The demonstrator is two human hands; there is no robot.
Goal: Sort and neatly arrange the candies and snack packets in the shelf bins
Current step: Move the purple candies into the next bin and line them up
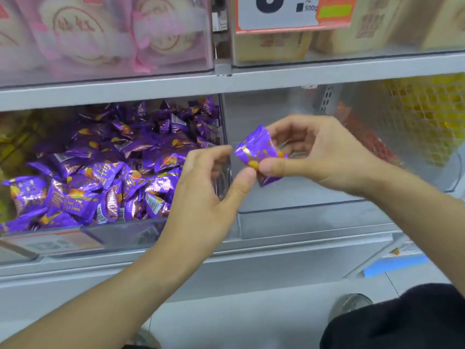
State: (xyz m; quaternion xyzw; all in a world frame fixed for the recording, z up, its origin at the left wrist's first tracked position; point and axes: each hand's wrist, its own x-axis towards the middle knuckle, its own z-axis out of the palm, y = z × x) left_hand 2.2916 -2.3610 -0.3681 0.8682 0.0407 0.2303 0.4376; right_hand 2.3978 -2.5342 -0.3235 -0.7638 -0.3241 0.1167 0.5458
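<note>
The right hand [319, 157] pinches a single purple candy packet [256, 153] between thumb and curled fingers [284, 127], holding it in the air over the front part of the clear middle bin [302, 210] on the lower shelf. That bin looks nearly bare, though something pale lies behind the packet and is too blurred to name. The left hand [211, 180] rises beside it, fingers loosely curled and narrow, thumb tip touching or just short of the packet's lower corner; it grips nothing that I can make out. Held up between both hands like this, the packet seems to be getting passed over, so the nearer hand can carry it on.

Just to the left, past a clear divider, the purple candy bin [125, 229] is heaped with matching packets, so the stray one most likely belongs there. At the shelf's right end a bin of yellow and red sweets [427, 117] sits behind a mesh-patterned wall. On the shelf above stand pink-wrapped cakes [100, 34] and beige boxes [364, 26] under a price card [276, 11].
</note>
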